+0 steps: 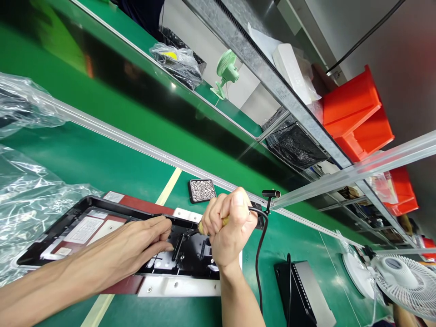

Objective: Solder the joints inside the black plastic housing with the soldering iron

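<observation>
My right hand (230,229) is closed in a fist around the yellowish handle of a soldering iron (200,227). Its black cord runs out at the top of the fist, and its metal end points down and left at a black plastic frame (143,213). My left hand (153,236) is over the middle of that frame, with fingers curled and thumb close to them. What the left fingers pinch, if anything, is hidden. The frame lies in a dark red and white fixture (179,287) with metal fittings. A label sheet (83,229) shows through the frame's left part.
A small black tray of grey grains (202,190) sits behind the fixture, with a black tool holder (271,194) to its right. A grey and black box (311,290) stands at right, near a white fan (398,277). Clear plastic wrap (34,195) covers the left side.
</observation>
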A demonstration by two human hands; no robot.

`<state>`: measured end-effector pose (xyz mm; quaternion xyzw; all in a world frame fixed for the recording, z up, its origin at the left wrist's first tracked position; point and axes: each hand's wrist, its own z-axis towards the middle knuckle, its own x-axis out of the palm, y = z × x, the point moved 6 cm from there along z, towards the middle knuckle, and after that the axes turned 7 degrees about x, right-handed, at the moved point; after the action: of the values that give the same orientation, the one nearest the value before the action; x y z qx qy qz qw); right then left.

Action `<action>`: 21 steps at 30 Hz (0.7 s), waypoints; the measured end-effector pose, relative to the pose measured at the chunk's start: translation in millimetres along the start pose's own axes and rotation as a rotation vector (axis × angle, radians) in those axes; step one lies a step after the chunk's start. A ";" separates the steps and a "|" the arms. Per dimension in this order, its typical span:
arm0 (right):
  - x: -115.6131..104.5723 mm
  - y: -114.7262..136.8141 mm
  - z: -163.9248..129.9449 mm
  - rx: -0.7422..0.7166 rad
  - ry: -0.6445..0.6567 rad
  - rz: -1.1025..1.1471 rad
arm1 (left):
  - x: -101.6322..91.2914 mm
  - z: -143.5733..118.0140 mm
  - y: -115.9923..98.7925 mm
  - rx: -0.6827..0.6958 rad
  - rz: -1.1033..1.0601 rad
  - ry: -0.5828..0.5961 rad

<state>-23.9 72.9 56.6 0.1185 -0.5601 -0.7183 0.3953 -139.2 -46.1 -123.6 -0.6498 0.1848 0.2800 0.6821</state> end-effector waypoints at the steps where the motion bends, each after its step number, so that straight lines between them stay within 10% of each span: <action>1: -0.4 -0.1 0.2 0.003 -0.002 -0.004 | -1.4 0.4 -1.9 -0.003 0.001 0.007; 21: -0.4 0.8 0.0 -0.018 -0.009 -0.022 | -11.1 3.9 -13.4 0.028 0.006 -0.004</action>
<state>-23.3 73.2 57.2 0.1181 -0.5541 -0.7282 0.3857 -139.9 -43.8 -105.9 -0.6391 0.1889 0.2807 0.6907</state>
